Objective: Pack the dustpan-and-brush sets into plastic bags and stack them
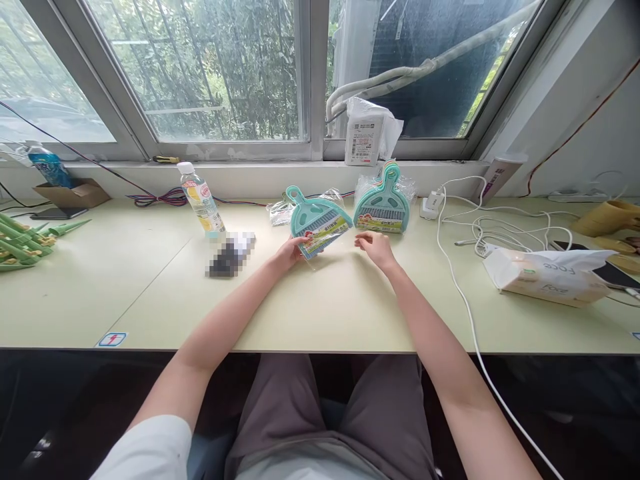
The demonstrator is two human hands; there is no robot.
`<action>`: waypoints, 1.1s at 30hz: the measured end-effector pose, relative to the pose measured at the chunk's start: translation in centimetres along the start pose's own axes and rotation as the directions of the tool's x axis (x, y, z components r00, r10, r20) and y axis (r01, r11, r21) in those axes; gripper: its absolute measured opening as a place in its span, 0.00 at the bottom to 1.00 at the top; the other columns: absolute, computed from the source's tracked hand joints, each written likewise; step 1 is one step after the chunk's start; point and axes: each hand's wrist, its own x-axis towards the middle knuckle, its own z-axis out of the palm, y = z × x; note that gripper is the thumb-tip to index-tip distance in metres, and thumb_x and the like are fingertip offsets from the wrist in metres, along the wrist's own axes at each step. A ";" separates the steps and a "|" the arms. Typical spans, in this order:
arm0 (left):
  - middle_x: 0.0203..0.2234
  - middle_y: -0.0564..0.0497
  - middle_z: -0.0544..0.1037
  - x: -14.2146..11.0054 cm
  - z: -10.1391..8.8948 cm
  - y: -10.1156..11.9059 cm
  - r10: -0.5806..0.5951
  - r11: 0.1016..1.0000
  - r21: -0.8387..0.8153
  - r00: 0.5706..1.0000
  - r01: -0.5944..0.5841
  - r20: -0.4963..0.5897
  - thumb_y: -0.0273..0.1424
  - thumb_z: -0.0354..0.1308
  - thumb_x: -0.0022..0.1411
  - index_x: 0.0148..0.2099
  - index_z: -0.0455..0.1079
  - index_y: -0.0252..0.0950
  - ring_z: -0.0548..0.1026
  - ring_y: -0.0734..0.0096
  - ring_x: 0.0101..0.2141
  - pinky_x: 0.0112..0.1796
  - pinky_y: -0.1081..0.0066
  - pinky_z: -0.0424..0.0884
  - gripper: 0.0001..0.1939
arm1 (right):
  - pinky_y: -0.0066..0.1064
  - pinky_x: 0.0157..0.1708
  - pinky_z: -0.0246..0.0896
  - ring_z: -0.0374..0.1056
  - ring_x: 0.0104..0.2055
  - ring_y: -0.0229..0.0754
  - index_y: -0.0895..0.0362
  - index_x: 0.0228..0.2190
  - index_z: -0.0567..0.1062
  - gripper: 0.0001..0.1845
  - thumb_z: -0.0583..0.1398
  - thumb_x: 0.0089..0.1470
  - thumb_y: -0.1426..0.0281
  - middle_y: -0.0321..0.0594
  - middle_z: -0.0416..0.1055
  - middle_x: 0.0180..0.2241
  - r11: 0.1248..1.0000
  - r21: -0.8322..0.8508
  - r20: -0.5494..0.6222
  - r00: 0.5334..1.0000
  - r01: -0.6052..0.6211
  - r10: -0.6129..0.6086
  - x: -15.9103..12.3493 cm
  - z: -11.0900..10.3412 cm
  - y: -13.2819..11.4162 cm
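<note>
My left hand (290,252) grips the lower left edge of a teal mini dustpan and brush set (320,220), tilted, with a green and yellow label and clear wrapping. My right hand (375,248) is just right of its lower corner, fingers pinched together. Whether a bit of the clear wrapping is between those fingertips, I cannot make out. Behind the right hand stands a stack of similar dustpan sets (383,207), teal in front with other colours behind. Crumpled clear plastic bags (281,213) lie behind the held set.
A drink bottle (203,200) and a blurred dark object (230,255) are left of my hands. On the right are a white charger (431,204), loose white cables (493,230) and a tissue pack (550,275). A box (365,139) rests on the sill; green stalks (25,243) lie far left.
</note>
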 end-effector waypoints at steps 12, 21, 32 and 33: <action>0.41 0.39 0.79 -0.6 0.2 1.2 -0.029 0.996 -0.083 1.000 0.030 0.006 0.29 0.57 0.53 0.55 0.64 0.30 0.80 0.53 0.38 0.37 0.60 0.77 0.26 | 0.50 0.64 0.48 0.47 0.67 0.48 0.45 0.59 0.64 0.30 0.56 0.56 0.76 0.34 0.57 0.63 0.581 -0.612 0.170 0.806 0.537 -0.567 -0.8 0.0 -0.3; 0.44 0.39 0.78 -0.8 -0.3 0.8 -0.075 0.997 0.012 0.986 0.074 0.147 0.30 0.56 0.55 0.58 0.63 0.30 0.79 0.51 0.42 0.43 0.58 0.76 0.28 | 0.45 0.56 0.55 0.68 0.51 0.47 0.48 0.36 0.80 0.12 0.56 0.61 0.63 0.36 0.77 0.45 0.693 -0.507 0.013 0.808 0.513 -0.589 -0.5 0.3 -0.1; 0.45 0.38 0.78 -2.0 1.5 1.1 -0.153 0.982 0.145 0.964 0.123 0.216 0.27 0.57 0.54 0.60 0.63 0.32 0.80 0.52 0.40 0.36 0.63 0.76 0.29 | 0.44 0.53 0.52 0.67 0.47 0.49 0.53 0.29 0.76 0.11 0.57 0.58 0.62 0.40 0.76 0.38 0.716 -0.579 -0.208 0.779 0.390 -0.592 -0.5 1.0 0.1; 0.45 0.38 0.78 -2.0 1.5 0.9 -0.151 0.983 0.137 0.962 0.122 0.227 0.27 0.57 0.54 0.60 0.62 0.32 0.80 0.53 0.39 0.36 0.63 0.76 0.29 | 0.44 0.53 0.53 0.66 0.47 0.49 0.53 0.30 0.75 0.11 0.57 0.58 0.62 0.41 0.75 0.39 0.709 -0.590 -0.211 0.774 0.386 -0.597 -0.6 1.1 0.2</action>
